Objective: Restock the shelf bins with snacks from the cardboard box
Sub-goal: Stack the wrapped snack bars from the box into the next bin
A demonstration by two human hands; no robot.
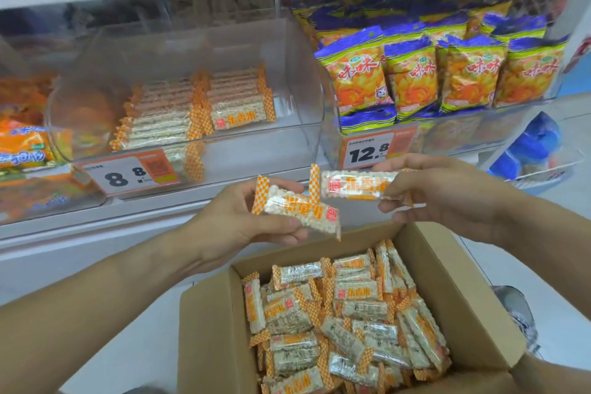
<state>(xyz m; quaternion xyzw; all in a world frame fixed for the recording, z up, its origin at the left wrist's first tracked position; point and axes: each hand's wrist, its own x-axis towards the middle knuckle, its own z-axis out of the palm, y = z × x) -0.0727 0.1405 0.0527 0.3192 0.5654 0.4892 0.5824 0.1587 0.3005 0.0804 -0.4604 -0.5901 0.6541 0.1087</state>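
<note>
Holding one wrapped rice-cracker bar apiece, both hands hover just above the far edge of the open cardboard box (473, 307). The left hand (243, 224) curls its fingers and thumb round a bar (300, 209) that lies tilted, its orange-checked end pointing up and away from the box. The right hand (447, 192) pinches a second bar (355, 185) by one end, with that bar lying nearly level and its printed face turned toward the camera. The two bars almost meet at their near ends, above the box's far rim.

Inside the box lies a loose heap of the same snack bars (348, 320), pointing every way and filling it from wall to wall.

Beyond the box, straight past the hands, stands a clear shelf bin (287, 80) with neat rows of matching bars (198, 105) stacked in its middle, leaving bare space on either side of them. A price tag reading 8.8 (131, 174) is fixed to the bin's front. Right of that bin, past the box's far right corner, a second clear bin (479, 128) holds upright purple, yellow and orange snack bags (412, 73), with a price tag reading 12.8 (371, 150) at its front. Left of the middle bin, orange packets (22, 144) show behind clear plastic.
</note>
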